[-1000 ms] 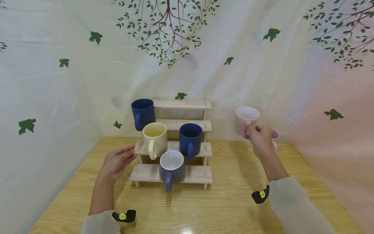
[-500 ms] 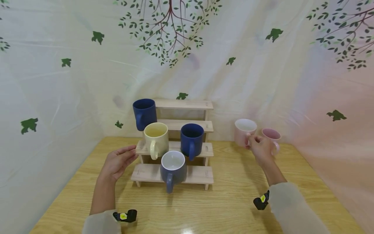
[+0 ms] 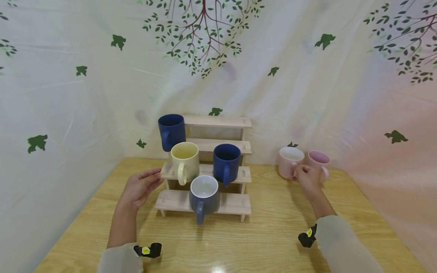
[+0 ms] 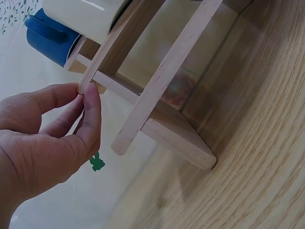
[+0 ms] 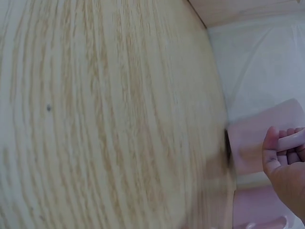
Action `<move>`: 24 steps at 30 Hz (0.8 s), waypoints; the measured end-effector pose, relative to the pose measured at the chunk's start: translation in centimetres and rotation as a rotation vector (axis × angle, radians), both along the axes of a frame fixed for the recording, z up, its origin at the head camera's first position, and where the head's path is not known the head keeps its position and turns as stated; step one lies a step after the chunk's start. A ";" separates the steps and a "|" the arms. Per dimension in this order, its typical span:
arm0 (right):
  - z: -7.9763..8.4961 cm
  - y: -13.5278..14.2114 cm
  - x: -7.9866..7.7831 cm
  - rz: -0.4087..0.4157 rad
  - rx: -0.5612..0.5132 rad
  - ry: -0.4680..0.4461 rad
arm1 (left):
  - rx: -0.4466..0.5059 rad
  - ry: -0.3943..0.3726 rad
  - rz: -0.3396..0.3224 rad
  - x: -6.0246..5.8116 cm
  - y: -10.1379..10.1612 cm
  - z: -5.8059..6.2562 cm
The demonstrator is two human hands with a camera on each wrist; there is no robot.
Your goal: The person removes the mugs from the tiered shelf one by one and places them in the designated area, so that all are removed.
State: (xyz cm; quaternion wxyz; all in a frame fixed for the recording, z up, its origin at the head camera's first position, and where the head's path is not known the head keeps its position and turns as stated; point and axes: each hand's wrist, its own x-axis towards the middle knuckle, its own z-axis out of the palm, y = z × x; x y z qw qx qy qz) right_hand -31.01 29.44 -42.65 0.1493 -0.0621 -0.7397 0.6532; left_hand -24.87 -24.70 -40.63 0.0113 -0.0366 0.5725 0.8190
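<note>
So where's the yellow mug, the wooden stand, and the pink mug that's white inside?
Yellow mug (image 3: 191, 162), head view: outer wall.
Wooden stand (image 3: 217, 121), head view: top shelf.
White-lined pink mug (image 3: 286, 167), head view: outer wall.

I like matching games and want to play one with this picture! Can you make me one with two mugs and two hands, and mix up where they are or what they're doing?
1. Yellow mug
2. Grey-blue mug
3. Left hand
4. Right hand

A. Gripping the paler pink mug by its handle
B. On the lowest step
C. Pinching the end of the second step up
D. On the second step up, beside a dark blue mug

Right pairs: 1-D, 2-B, 3-C, 4-A
</note>
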 end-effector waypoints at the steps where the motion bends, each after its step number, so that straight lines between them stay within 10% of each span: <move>1: 0.0 0.1 0.0 0.001 0.001 0.001 | -0.002 0.000 0.001 0.0 0.0 0.0; 24: -0.7 2.3 -0.3 -0.007 -0.150 -0.002 | -0.006 -0.007 0.000 -0.1 0.1 0.1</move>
